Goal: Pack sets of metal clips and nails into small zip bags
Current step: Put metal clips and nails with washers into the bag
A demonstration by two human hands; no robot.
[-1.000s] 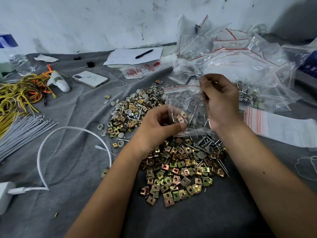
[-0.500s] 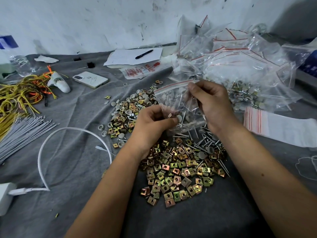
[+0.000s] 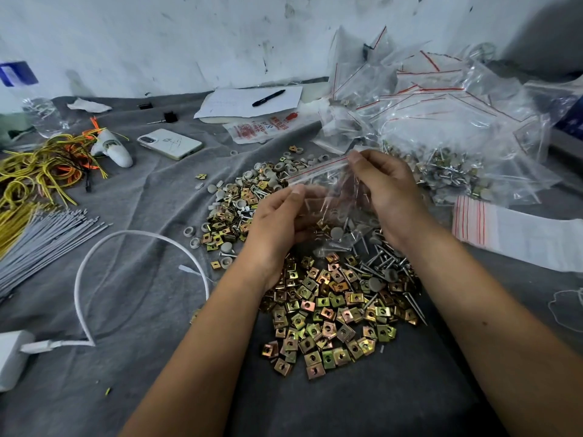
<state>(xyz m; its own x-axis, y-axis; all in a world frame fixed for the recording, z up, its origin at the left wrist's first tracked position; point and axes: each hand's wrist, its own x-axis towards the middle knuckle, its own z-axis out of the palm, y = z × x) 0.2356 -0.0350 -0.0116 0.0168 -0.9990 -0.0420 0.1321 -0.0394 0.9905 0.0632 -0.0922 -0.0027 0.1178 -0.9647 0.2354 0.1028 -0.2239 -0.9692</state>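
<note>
A small clear zip bag [image 3: 328, 197] with a red seal line hangs between both hands above the grey cloth; clips and nails show through its lower part. My left hand [image 3: 277, 222] pinches the bag's left top corner. My right hand [image 3: 388, 187] pinches the right end of the seal. Below the hands lies a pile of brass-coloured square metal clips [image 3: 328, 307], with loose nails [image 3: 381, 263] at its upper right. A second heap of clips and grey caps [image 3: 249, 197] lies behind my left hand.
A heap of filled zip bags [image 3: 441, 121] rises at the back right, a stack of flat bags [image 3: 511, 231] right. A phone [image 3: 170, 143], paper with pen [image 3: 268, 97], yellow wires [image 3: 34, 171], grey ties [image 3: 41, 238] and a white cable [image 3: 94, 263] lie left.
My left hand drew its fingers out of the bag and moved up to the bag's left top corner. My right hand slid along the seal; the bag's mouth now stretches between both hands.
</note>
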